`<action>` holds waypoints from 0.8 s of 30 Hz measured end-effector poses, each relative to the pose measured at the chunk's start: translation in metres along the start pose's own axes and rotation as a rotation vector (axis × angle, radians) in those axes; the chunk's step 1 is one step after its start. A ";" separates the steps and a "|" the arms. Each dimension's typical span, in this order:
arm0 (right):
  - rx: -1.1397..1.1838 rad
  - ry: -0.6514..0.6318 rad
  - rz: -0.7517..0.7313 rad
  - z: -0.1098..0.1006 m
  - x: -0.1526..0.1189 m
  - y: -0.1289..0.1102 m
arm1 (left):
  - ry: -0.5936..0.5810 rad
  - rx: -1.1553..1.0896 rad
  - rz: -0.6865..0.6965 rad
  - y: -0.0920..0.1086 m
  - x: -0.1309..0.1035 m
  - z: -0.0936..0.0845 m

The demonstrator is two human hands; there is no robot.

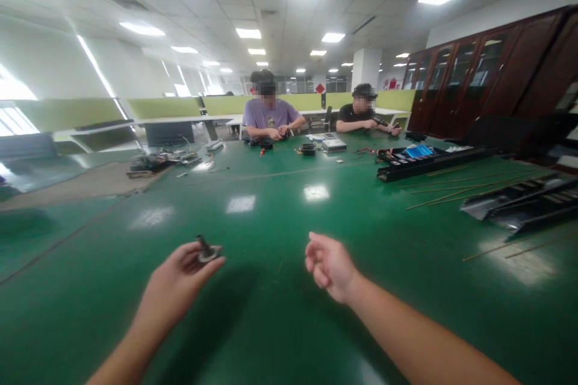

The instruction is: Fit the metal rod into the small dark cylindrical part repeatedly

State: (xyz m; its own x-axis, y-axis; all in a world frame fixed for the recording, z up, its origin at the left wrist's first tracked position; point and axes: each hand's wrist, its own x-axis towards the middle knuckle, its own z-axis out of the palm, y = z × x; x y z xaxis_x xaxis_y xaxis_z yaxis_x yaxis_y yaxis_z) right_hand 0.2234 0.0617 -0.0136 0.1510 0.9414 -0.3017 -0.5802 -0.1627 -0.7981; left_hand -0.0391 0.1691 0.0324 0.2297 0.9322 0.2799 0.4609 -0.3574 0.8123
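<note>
My left hand (183, 267) grips a small metal part with a dark upright shaft and a pale round flange (208, 254) between thumb and fingers. It is held above the green tabletop (271, 325), apart from it, with a shadow below. To the right, my right hand (332, 266) hovers over the same table with its fingers curled inward. Whatever those fingers may hold is hidden from the camera. A wide gap separates the two hands, and neither touches the other.
Black metal channels (415, 163) and thin brass-coloured rods (442, 198) lie at the right. A heap of parts (153, 159) sits on brown cardboard (90, 183) at the far left. Two co-workers (271, 114) sit across the table, near a silver box (334, 145) and a black block (308, 149).
</note>
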 end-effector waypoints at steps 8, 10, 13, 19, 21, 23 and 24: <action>-0.424 -0.045 -0.205 -0.018 0.024 0.010 | -0.377 -0.093 0.196 0.010 0.004 0.101; -0.522 -0.036 -0.301 -0.027 0.028 0.013 | -0.398 -0.057 0.278 0.003 -0.003 0.105; -0.616 -0.052 -0.347 -0.033 0.028 0.018 | -0.411 0.016 0.394 -0.006 -0.012 0.104; -0.798 -0.111 -0.423 -0.028 0.019 0.025 | -0.329 -0.012 0.459 -0.005 -0.019 0.107; -0.859 -0.091 -0.438 -0.027 0.017 0.026 | -0.312 -0.026 0.508 -0.003 -0.019 0.107; -0.897 -0.082 -0.447 -0.027 0.017 0.026 | -0.291 -0.053 0.544 -0.002 -0.017 0.106; -0.904 -0.078 -0.448 -0.028 0.017 0.026 | -0.284 -0.072 0.556 -0.002 -0.016 0.106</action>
State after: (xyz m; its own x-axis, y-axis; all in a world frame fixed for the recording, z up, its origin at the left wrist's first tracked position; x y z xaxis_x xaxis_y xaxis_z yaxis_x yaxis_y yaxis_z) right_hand 0.2328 0.0656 -0.0542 0.1348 0.9821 0.1318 0.3457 0.0781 -0.9351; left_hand 0.0470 0.1489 -0.0282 0.6417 0.5529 0.5316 0.1503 -0.7703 0.6197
